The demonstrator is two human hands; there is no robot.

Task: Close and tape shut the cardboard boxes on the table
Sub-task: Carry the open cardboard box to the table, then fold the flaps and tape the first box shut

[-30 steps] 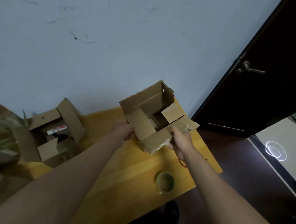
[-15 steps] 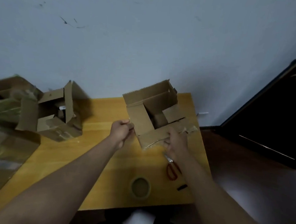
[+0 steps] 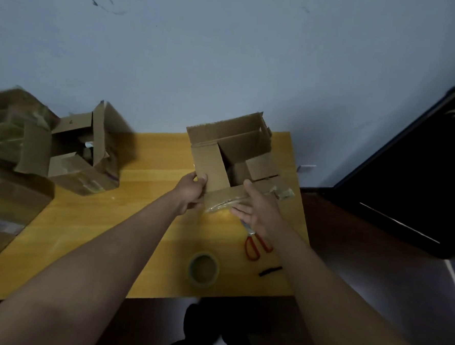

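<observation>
Pale wall is backing the yellow tabletop [image 3: 149, 221], where the open cardboard box [image 3: 235, 159] is now resting near the far edge. Left hand [image 3: 190, 191] is pinching its left flap; right hand [image 3: 256, 208], having released, is hovering with spread fingers. Flap folding is coming next, I judge. Tape roll [image 3: 204, 269] is lying nearer than the box. No writing is readable.

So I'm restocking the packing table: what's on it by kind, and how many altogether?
Cardboard boxes: 3, one held, one open mid-left, one at the far left edge, blurred
Tape rolls: 1
Scissors: 1
Small black item: 1, too small to identify
Total: 6
</observation>
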